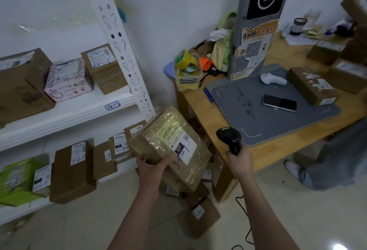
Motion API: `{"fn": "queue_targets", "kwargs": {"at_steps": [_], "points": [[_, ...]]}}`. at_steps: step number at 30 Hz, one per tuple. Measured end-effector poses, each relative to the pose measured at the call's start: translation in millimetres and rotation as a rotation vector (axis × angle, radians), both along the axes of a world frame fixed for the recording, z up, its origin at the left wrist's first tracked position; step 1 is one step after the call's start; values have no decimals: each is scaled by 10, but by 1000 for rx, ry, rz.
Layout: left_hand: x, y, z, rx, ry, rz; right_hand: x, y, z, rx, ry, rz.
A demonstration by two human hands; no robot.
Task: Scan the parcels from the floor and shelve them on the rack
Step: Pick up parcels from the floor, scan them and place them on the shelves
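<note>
As read from the left: on the white rack (65, 118), three shelved parcels (67, 80) up top, one inked "4-1", over a shelf tag (112, 106) reading "4-2"; below, at least five more, one inked "4-2-3". Mid-air above the floor pile (206, 224): one tape-wrapped parcel (168, 140), label "220", inked "3-1", left hand (152, 167) clamped on its near corner. Right hand (239, 160) curled tight round one black scanner (230, 139). On the desk (258, 156), one phone (279, 103).

Left forearm (137, 210) and right forearm (258, 206) show bare skin throughout. Left hand (153, 167) wears a thin ring (145, 158) on one finger.
</note>
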State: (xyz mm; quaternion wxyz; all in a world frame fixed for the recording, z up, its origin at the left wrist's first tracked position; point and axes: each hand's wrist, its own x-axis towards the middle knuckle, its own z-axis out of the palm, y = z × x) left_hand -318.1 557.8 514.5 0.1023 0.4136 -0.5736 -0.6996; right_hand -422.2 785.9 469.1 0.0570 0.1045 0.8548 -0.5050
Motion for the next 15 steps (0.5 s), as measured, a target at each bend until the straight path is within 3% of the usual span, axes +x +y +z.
{"fn": "queue_targets", "kwargs": {"at_steps": [7, 15], "points": [[-48, -59, 9, 22, 21, -8, -590, 182, -454, 239, -227, 61], [-112, -180, 56, 80, 67, 9, -874, 44, -626, 377, -253, 84]]}}
